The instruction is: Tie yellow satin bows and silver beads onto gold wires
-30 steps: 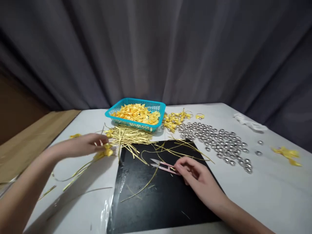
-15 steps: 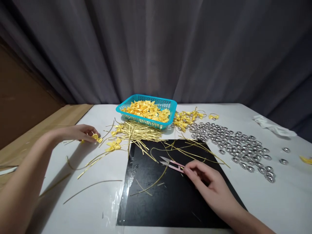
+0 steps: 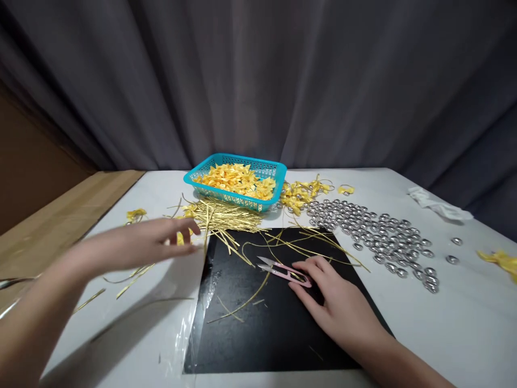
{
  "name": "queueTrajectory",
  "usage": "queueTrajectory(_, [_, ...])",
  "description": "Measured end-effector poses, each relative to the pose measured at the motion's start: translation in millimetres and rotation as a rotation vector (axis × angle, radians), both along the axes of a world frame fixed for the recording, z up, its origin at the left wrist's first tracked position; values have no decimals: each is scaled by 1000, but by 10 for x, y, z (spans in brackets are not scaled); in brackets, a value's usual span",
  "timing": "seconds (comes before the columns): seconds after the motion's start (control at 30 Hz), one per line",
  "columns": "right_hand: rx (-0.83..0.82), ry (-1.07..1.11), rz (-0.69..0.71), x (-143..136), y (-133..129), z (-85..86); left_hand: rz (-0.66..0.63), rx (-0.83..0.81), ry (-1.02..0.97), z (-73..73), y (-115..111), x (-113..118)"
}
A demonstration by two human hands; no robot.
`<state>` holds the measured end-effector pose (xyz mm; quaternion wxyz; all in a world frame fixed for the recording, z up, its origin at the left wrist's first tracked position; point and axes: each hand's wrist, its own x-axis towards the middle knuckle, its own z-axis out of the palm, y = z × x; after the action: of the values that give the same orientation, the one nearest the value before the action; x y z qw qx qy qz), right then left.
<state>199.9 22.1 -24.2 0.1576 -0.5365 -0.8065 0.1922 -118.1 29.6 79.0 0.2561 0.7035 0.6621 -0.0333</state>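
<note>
Snips (image 3: 287, 274) with pink handles, at the middle of the black mat (image 3: 250, 345); the blades point to the far left, their tips slightly apart. The right hand (image 3: 339, 296) has its thumb and forefinger narrowed on either side of the handles' near end, a light hold that presumably lets both arms be squeezed together; whether the tool bears on the mat or hangs just above it cannot be told. The left hand (image 3: 149, 245), slightly blurred, is raised over the left part of the white table (image 3: 452, 318), its fingers parted and nothing seen between them. A yellow ribbon bow (image 3: 181, 237) shows past these fingers; contact with it cannot be judged. A second bow (image 3: 136, 214) lies farther left, beyond the wrist.

Gold strips (image 3: 228, 216) lie in a heap between mat and basket, mostly lengthwise from left to right, an order that probably eases picking them singly. Loose strands (image 3: 319, 248) cross the mat's far edge; the dark surface likely serves to make such thin pieces stand out. The turquoise basket (image 3: 220, 191), at the far side, keeps yellow ribbon pieces (image 3: 234, 179) together within its walls. To its right is a cluster of looped yellow pieces (image 3: 297, 196); silver domed pieces (image 3: 375, 234) spread nearer and farther right, perhaps thinly so that each can be reached.
</note>
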Motion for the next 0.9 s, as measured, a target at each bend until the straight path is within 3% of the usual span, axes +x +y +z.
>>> queueTrajectory(0.17, [-93,-160,58,-22,16,90,-343,-27,-39,-343,-170,623])
queueTrajectory(0.33, [-117,-147,35,-12,21,120,-346,86,32,-588,-249,934])
queueTrajectory(0.47, [-127,-108,17,38,41,150,-291,158,0,-713,-237,994])
queueTrajectory(0.57, [-116,-87,-41,97,87,200,-327,208,58,-758,-217,991])
queueTrajectory(0.9, [-24,-94,-277,238,198,228,-313,214,66,-743,-176,929])
